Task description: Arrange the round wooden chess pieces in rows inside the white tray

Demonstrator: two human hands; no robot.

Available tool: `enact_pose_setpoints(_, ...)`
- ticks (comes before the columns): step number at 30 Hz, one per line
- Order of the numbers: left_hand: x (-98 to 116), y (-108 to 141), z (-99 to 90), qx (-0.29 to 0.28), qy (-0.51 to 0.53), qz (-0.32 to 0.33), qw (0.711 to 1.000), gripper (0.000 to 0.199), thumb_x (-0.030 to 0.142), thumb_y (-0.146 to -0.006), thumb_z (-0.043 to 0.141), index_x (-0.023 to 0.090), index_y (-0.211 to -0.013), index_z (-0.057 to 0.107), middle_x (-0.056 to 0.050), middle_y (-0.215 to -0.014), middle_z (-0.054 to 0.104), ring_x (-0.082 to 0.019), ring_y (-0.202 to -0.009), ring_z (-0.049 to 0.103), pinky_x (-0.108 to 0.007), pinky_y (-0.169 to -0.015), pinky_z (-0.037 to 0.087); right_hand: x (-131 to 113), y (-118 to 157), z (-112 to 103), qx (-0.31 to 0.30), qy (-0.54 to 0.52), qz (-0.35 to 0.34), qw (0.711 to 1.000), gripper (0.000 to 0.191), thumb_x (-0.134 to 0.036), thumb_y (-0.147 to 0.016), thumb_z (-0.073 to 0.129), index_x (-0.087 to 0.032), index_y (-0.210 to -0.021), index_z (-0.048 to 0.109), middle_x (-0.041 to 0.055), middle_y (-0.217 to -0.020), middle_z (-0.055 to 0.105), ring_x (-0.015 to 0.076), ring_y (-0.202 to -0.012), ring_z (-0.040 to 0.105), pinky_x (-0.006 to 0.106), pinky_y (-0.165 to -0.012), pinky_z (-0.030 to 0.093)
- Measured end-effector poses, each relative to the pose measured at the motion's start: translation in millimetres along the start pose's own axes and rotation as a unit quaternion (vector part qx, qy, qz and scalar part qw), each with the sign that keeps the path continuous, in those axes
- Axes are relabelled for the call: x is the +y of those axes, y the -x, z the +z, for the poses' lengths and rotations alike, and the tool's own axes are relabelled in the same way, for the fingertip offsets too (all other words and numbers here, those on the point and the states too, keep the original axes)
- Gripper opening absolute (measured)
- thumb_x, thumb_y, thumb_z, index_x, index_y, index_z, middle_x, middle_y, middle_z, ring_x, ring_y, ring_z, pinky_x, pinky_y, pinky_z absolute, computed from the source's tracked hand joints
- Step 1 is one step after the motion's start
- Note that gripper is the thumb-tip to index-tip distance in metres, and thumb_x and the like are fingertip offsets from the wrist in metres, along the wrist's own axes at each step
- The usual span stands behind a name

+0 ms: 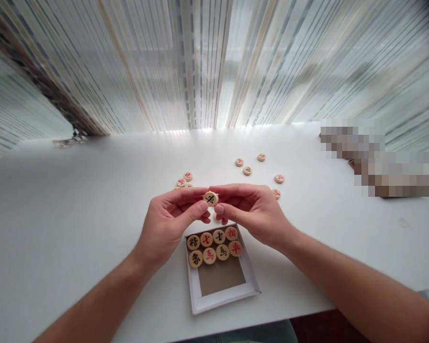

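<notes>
Plainly can read 将, 士, 士, 相 along the back row of discs (219, 237) in the white box (225, 301), then 象, 馬, 馬, 車 in front, alternating black and red. Cannot surely read the black-lettered held disc (210, 198), pinched between left hand (168, 212) and right hand (257, 212), raised just beyond the box.

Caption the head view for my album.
Two hands hold a round, black-marked wooden piece near a white cardboard box.
</notes>
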State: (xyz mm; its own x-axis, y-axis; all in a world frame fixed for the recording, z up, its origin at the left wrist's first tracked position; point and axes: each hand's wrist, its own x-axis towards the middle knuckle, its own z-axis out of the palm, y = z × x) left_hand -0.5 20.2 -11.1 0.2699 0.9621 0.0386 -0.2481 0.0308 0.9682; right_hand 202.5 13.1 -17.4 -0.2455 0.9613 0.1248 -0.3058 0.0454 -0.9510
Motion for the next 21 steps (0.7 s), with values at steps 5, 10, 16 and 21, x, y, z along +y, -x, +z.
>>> enact_pose_setpoints(5, -0.9, -0.9, 0.4, -0.007, -0.012, -0.008, 1.0, 0.021, 0.021, -0.091, 0.09, 0.025, -0.112, 0.091, -0.005, -0.097, 0.087, -0.014, -0.077, 0.077, -0.023, -0.074, 0.068, 2.4, 2.3, 1.4, 0.007, 0.081, -0.079, 0.994, 0.031, -0.02, -0.087, 0.092, -0.023, -0.117, 0.087, 0.0049, -0.091, 0.082, 0.0152, -0.076, 0.077, 0.027, -0.068, 0.067)
enact_pose_setpoints(10, 0.2, 1.1, 0.0, -0.027, -0.017, -0.022, 0.999, 0.02, 0.025, -0.092, 0.09, 0.024, -0.111, 0.091, -0.003, -0.087, 0.084, -0.014, -0.076, 0.077, -0.025, -0.076, 0.068, 2.0, 2.9, 2.5, 0.018, 0.118, -0.099, 0.988, 0.029, -0.027, -0.084, 0.097, -0.023, -0.11, 0.087, 0.0049, -0.09, 0.081, 0.0185, -0.076, 0.078, 0.031, -0.068, 0.067)
enact_pose_setpoints(16, 1.6, 1.1, 0.9, -0.041, -0.023, -0.038, 0.998, 0.025, 0.031, -0.093, 0.088, 0.021, -0.116, 0.09, -0.005, -0.083, 0.084, -0.017, -0.074, 0.078, -0.028, -0.075, 0.07, 0.0, 3.3, 2.0, 0.013, 0.128, -0.091, 0.987, 0.03, -0.029, -0.082, 0.099, -0.021, -0.108, 0.087, 0.005, -0.086, 0.081, 0.0194, -0.073, 0.079, 0.03, -0.063, 0.065)
enact_pose_setpoints(21, 5.0, 0.3, 3.8, -0.045, -0.027, -0.02, 0.998, 0.022, 0.026, -0.091, 0.09, 0.023, -0.113, 0.09, -0.003, -0.084, 0.084, -0.014, -0.075, 0.077, -0.024, -0.075, 0.069, -3.9, 0.8, 3.0, 0.006, 0.037, -0.016, 0.999, 0.028, -0.029, -0.079, 0.1, -0.021, -0.103, 0.088, 0.0031, -0.076, 0.08, 0.0158, -0.065, 0.074, 0.027, -0.059, 0.061)
